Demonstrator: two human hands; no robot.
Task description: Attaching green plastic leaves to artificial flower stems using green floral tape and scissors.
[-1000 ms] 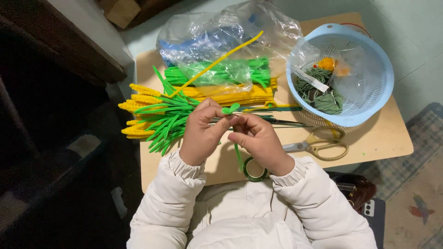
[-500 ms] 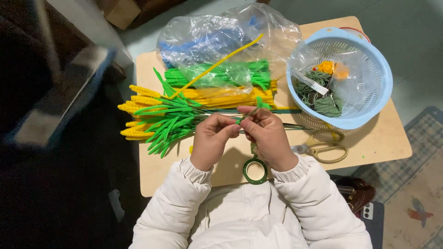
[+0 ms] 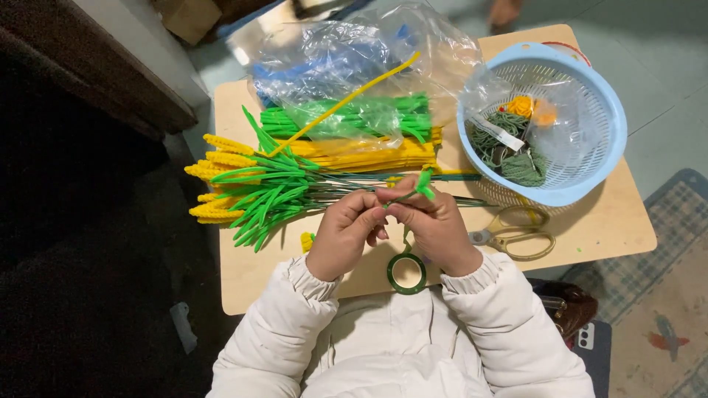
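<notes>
Over on the left, a bundle of finished yellow-and-green fuzzy wire stalks (image 3: pixel 251 188) is lying across the small wooden table (image 3: pixel 605 228), its yellow tips pointing off the left edge. Just right of it, the left hand (image 3: pixel 343 236) is curling in toward the middle, fingertips pinching a thin green stem with small green leaves (image 3: pixel 413 190) that is sticking up between both hands. Below the hands, a roll of dark green tape (image 3: pixel 406 273) is resting on the table near its front edge, a strip of it running up into the grip. The right hand (image 3: pixel 435 225) is closing on the same stem from the other side, thumb and fingers pressing together around it. Behind the hands, a crumpled clear plastic bag (image 3: pixel 354 66) is covering packs of green and yellow pipe cleaners (image 3: pixel 369 136). Further right, gold-handled scissors (image 3: pixel 516 232) are lying flat beside the right wrist, and a pale blue plastic colander (image 3: pixel 590 96) is sitting on the table's far right corner, holding greenish thread and an orange piece inside a clear bag.
</notes>
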